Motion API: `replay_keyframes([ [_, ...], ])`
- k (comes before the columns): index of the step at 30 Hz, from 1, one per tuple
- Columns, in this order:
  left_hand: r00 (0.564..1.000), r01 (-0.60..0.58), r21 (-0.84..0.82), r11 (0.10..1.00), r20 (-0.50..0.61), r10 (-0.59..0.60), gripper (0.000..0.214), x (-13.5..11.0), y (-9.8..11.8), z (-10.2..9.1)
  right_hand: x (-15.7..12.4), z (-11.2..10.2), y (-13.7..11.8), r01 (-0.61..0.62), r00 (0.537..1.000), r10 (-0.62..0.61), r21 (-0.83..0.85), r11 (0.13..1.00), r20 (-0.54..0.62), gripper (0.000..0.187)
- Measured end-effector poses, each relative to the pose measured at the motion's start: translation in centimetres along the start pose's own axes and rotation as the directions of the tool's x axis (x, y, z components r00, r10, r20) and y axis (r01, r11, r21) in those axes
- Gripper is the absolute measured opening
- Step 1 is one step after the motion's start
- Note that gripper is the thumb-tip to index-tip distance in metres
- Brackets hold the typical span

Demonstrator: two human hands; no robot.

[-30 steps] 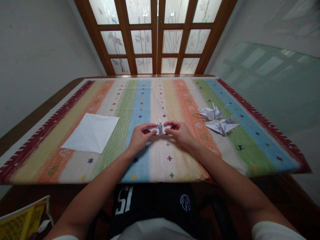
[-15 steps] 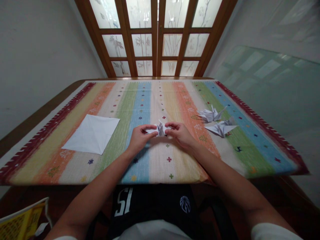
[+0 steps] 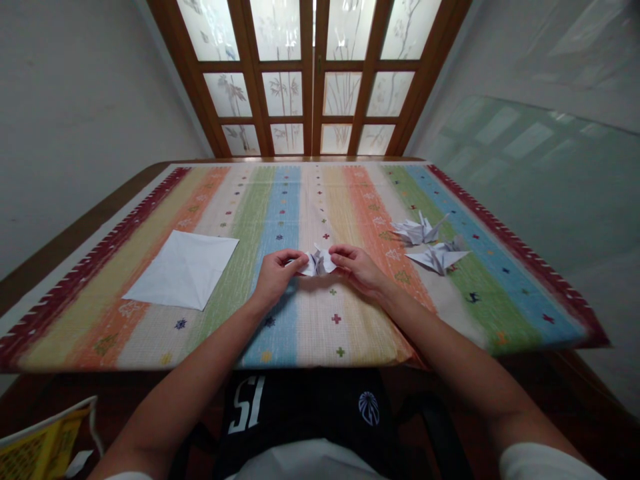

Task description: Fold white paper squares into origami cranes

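Between my two hands, just over the middle of the table, is a small white paper crane (image 3: 319, 262) with its wings out to the sides. My left hand (image 3: 278, 272) pinches the left wing between thumb and fingers. On the other side my right hand (image 3: 359, 268) pinches the right wing the same way. The crane's narrow tip points up and away from me. Two finished-looking white paper cranes, one farther back (image 3: 417, 231) and one nearer (image 3: 437, 256), rest together to the right of my right hand.
A white square of paper (image 3: 183, 270) with crease lines lies flat at the left. The striped tablecloth (image 3: 260, 220) covers the table. A yellow basket (image 3: 40, 447) stands low at the left. Wooden doors with glass panes (image 3: 313, 87) close off the far side.
The crane's wings are spread wider and flatter between my hands, with more of the paper showing. My grip has slid outward toward the wing ends. The view has shifted slightly.
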State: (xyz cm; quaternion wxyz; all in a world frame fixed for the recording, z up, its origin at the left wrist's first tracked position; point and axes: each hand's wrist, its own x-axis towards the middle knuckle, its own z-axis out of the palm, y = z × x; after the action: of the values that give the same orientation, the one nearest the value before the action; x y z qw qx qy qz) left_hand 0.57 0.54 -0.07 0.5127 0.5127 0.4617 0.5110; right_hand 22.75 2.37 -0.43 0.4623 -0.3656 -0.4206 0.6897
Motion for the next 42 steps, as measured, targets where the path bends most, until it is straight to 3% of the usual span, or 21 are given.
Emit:
replay_keyframes([
  [6,0.999,-0.041,0.009,0.999,-0.002,0.041,0.031,0.1,0.1,0.0,-0.3,0.1,-0.4,0.018,0.999,-0.018,0.006,1.000,0.035,0.046],
  [13,0.992,-0.115,0.169,0.979,0.076,0.104,0.020,-0.3,0.3,0.0,-0.1,0.1,-0.1,0.016,0.996,-0.011,-0.054,0.998,0.087,0.041],
  [22,0.997,0.006,0.035,0.999,0.075,-0.009,0.031,0.0,-0.2,-0.1,-0.2,-0.1,0.0,0.014,0.993,-0.005,-0.071,0.997,0.120,0.038],
  [30,0.998,-0.025,0.080,0.996,0.056,0.021,0.034,0.1,0.0,-0.4,0.3,-0.6,0.4,0.070,0.996,-0.066,-0.069,0.995,0.058,0.045],
  [34,0.999,-0.004,0.022,1.000,0.043,0.003,0.040,0.3,-0.4,-0.5,0.6,-0.9,0.6,0.088,0.995,-0.086,-0.027,0.996,0.051,0.049],
  [42,0.995,0.102,-0.245,0.964,0.015,-0.101,0.056,0.6,-0.2,-0.7,0.8,-1.6,0.0,0.074,0.997,-0.074,0.069,0.995,-0.002,0.051],
])
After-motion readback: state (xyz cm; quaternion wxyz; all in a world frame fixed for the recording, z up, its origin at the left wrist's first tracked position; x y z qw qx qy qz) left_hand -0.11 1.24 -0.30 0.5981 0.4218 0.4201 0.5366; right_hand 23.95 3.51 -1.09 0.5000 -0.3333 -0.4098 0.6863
